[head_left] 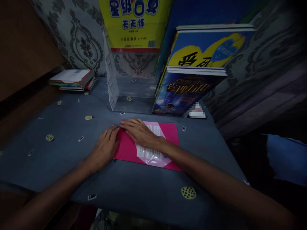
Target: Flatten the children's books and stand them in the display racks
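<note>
A thin bright-pink book [169, 132] with pale panels of printed text lies flat on the cloth-covered table. My right hand [139, 132] rests across its upper left part, fingers stretched out toward the far left corner. Along the book's left edge, my left hand [107, 143] lies with its fingers extended, their tips close to those of the right hand. Both palms face down, so the undersides of the fingers are hidden. My right forearm covers part of the book's near right side.
Beyond the book stands a clear acrylic book stand [111, 92], with a yellow workbook [136, 38], a blue-and-yellow book [203, 48] and a dark blue book [182, 92] upright. A stack of books [74, 80] sits at the far left. Patterned wall covering [83, 41] rises behind.
</note>
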A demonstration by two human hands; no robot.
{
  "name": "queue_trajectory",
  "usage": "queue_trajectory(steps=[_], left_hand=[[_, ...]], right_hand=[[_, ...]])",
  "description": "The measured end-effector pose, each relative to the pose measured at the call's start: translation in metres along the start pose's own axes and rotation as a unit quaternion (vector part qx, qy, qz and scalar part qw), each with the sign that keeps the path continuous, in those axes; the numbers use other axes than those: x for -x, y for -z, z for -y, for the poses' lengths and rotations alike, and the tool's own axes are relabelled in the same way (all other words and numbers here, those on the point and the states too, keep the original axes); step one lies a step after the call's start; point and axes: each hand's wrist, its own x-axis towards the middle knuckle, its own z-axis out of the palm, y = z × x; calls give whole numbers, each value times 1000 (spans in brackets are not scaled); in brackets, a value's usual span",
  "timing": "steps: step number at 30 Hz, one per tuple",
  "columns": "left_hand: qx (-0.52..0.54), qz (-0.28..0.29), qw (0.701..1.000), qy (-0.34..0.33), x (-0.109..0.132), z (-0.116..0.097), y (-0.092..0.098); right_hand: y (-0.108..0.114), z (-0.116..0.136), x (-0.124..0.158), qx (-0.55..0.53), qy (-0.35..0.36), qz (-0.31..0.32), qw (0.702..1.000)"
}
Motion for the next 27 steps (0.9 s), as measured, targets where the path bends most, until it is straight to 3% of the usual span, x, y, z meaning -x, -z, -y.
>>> queue_trajectory(steps=[6, 11, 19, 27], left_hand=[[-41, 7, 999, -4, -1, 4, -2], [-60, 13, 998, -14, 1, 6, -3], [-72, 47, 996, 14, 1, 3, 2], [-74, 39, 996, 19, 0, 1, 4]], right_hand=[[-1, -7, -4, 4, -46, -20, 999], [0, -13, 5, 8, -39, -10, 999], [19, -31, 71, 23, -111, 2, 994], [34, -46, 125, 26, -174, -32, 984]])
